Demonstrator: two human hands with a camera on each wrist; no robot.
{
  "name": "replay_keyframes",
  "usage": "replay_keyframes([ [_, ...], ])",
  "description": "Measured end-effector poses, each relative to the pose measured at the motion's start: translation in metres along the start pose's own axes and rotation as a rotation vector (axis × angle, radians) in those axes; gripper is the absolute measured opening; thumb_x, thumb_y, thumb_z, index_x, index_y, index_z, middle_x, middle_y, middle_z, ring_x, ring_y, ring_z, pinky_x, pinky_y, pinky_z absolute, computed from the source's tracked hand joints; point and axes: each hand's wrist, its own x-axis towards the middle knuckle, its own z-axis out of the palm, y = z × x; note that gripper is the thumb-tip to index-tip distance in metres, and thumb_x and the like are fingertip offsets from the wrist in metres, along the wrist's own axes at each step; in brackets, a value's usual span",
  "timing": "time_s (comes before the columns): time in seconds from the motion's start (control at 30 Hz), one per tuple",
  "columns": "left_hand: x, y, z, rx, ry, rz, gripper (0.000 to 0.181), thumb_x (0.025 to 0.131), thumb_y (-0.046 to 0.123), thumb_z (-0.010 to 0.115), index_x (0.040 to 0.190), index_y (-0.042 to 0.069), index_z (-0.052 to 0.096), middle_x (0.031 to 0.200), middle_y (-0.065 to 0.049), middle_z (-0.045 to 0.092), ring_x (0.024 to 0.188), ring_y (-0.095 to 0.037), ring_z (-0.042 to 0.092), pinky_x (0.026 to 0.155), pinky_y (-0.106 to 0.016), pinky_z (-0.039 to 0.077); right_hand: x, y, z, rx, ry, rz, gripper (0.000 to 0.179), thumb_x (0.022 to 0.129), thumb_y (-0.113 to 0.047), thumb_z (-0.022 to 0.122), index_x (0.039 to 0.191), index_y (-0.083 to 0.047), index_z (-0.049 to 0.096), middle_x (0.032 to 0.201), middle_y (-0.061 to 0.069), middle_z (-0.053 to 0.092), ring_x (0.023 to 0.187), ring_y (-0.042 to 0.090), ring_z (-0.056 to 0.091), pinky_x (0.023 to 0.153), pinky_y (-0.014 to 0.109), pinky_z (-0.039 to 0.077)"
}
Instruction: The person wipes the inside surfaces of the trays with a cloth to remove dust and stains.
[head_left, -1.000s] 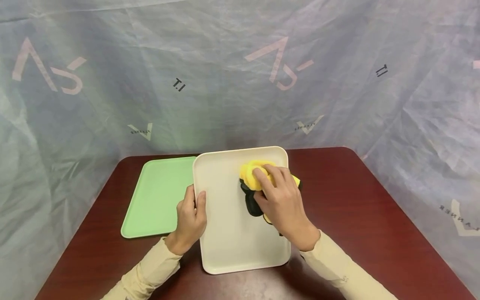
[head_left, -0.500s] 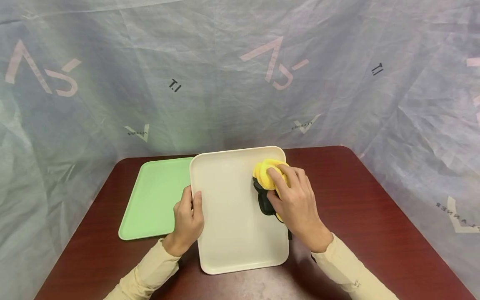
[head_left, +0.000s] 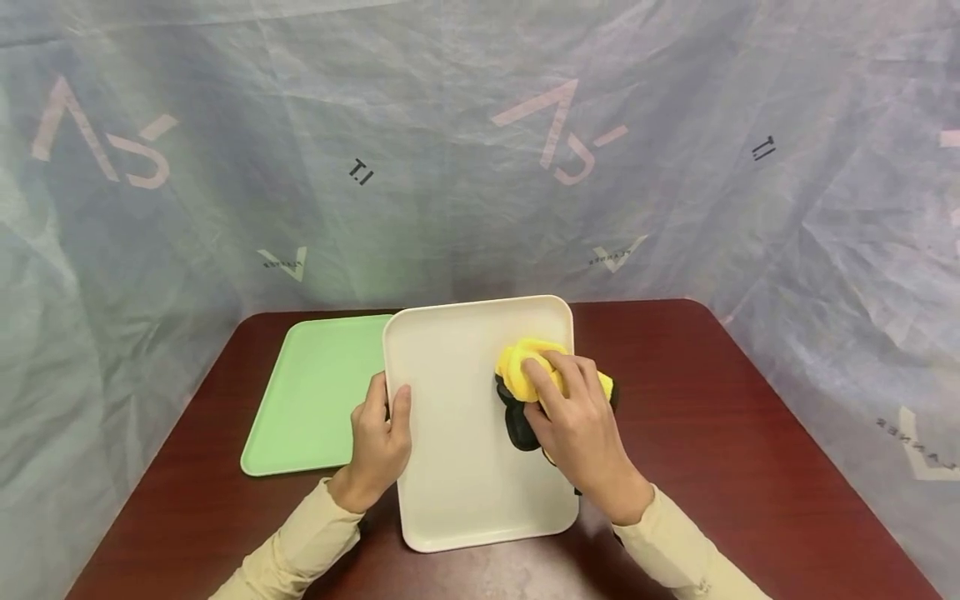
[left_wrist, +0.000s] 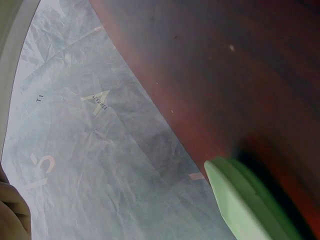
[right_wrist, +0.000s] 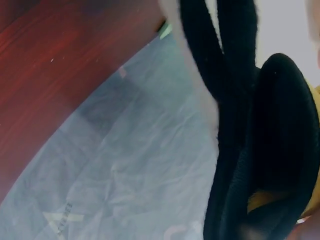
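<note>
A cream rectangular tray is held tilted up over the table. My left hand grips its left edge, thumb on the inner face and fingers behind. My right hand holds a bunched yellow and black cloth against the tray's inner face, near the right rim. In the right wrist view the cloth's black side fills the right part, with folds hanging down. The left wrist view shows a few fingers at the far left beside the tray's edge.
A light green tray lies on the dark red table at the left, partly covered by the cream tray in the head view. Grey printed sheeting hangs behind the table and along both sides.
The right hand and cloth first slid right toward the tray's rim, then came slightly back left and lower. The left hand keeps its grip; the tray barely moves.
</note>
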Motion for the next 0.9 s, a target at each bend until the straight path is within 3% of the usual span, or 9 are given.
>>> replay_keyframes([
  [0.27, -0.002, 0.003, 0.001, 0.028, 0.048, 0.009, 0.026, 0.107, 0.007, 0.039, 0.115, -0.009, 0.058, 0.081, -0.015, 0.065, 0.06, -0.021, 0.065, 0.051, -0.028, 0.052, 0.012, -0.017, 0.017, 0.039, -0.014, -0.049, 0.052, 0.072, 0.004, 0.073, 0.121, -0.007, 0.061, 0.116, 0.018, 0.058, 0.097, 0.036, 0.053, 0.082, 0.045, 0.051],
  [0.47, -0.002, 0.006, 0.001, 0.029, 0.054, 0.019, 0.029, 0.108, 0.008, 0.037, 0.116, -0.01, 0.058, 0.083, -0.017, 0.067, 0.065, -0.022, 0.068, 0.052, -0.029, 0.054, 0.031, -0.043, 0.029, 0.037, -0.013, -0.142, 0.051, 0.071, 0.001, 0.07, 0.121, -0.007, 0.061, 0.114, 0.018, 0.059, 0.099, 0.036, 0.056, 0.09, 0.044, 0.05],
  [0.63, -0.002, 0.007, 0.005, 0.048, 0.06, 0.052, 0.036, 0.11, 0.016, 0.033, 0.114, -0.01, 0.057, 0.079, -0.012, 0.062, 0.062, -0.017, 0.062, 0.055, -0.028, 0.052, 0.045, -0.061, 0.039, 0.045, -0.021, -0.2, 0.048, 0.074, -0.002, 0.07, 0.12, -0.007, 0.062, 0.117, 0.017, 0.06, 0.104, 0.035, 0.056, 0.095, 0.043, 0.049],
  [0.9, -0.001, 0.007, 0.006, 0.026, 0.05, 0.075, 0.037, 0.11, 0.015, 0.032, 0.117, -0.011, 0.057, 0.086, -0.013, 0.065, 0.069, -0.017, 0.066, 0.06, -0.028, 0.055, 0.049, -0.069, 0.047, 0.067, 0.005, -0.226, 0.047, 0.074, -0.001, 0.07, 0.121, -0.007, 0.063, 0.119, 0.017, 0.061, 0.106, 0.035, 0.055, 0.096, 0.044, 0.049],
])
